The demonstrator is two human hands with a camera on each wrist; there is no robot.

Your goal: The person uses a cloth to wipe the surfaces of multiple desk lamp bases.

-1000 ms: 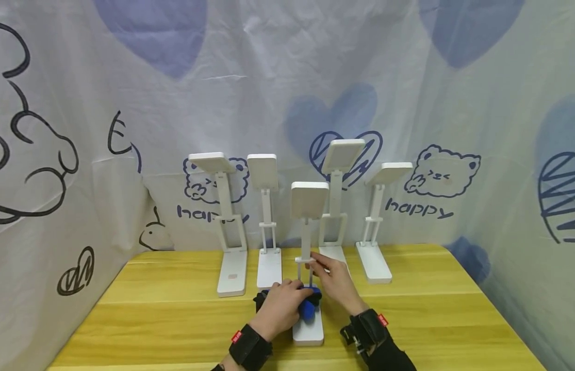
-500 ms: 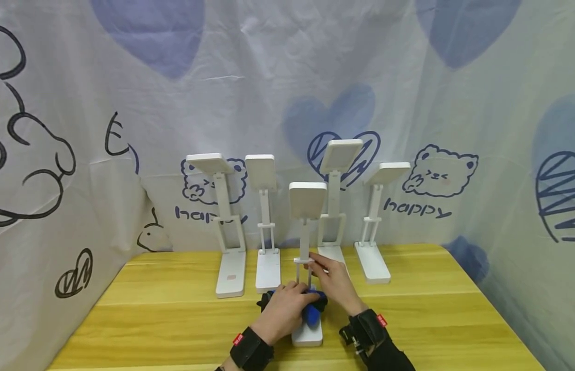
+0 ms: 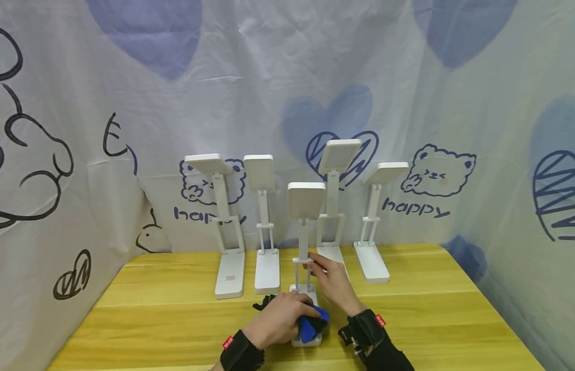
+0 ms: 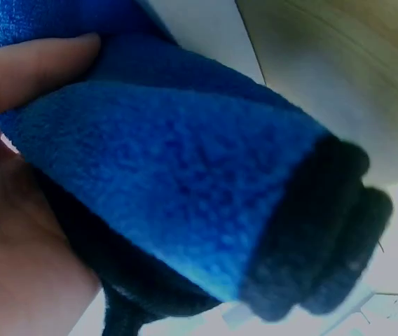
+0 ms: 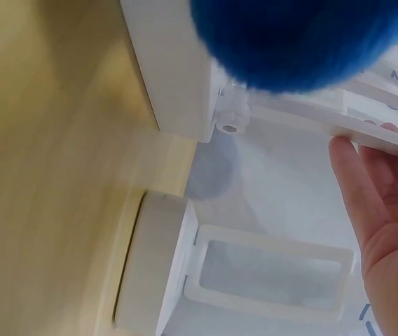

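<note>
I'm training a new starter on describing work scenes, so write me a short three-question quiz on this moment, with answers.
1. Multiple choice: what is the left hand holding?
A) a cup
B) a blue and black cloth
C) a pair of scissors

2. Count: how many other white stands are set behind the front stand?

3. True or false: the right hand is touching the frame of the front stand.

Key: 1. B. 2. Four. 3. True.
</note>
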